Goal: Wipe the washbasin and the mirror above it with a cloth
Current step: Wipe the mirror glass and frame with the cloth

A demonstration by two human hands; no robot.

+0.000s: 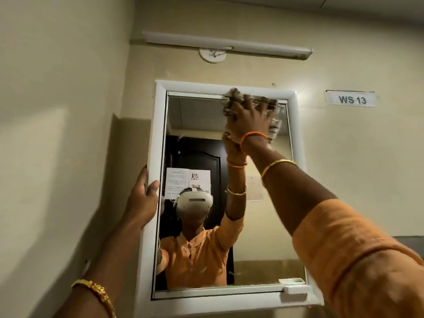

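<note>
A mirror in a white frame (158, 125) hangs on the wall in front of me. My right hand (249, 118) presses a crumpled grey-brown cloth (273, 125) flat against the top of the glass, just under the upper frame edge. Most of the cloth is hidden under the hand. My left hand (143, 198) grips the left side of the frame, thumb on the front, fingers round the outer edge. The washbasin is out of view below.
A tube light (227, 44) is mounted above the mirror. A label reading WS 13 (351, 99) is stuck on the wall at the right. A small white holder (294, 286) sits at the mirror's lower right corner. The glass reflects a person and a dark door.
</note>
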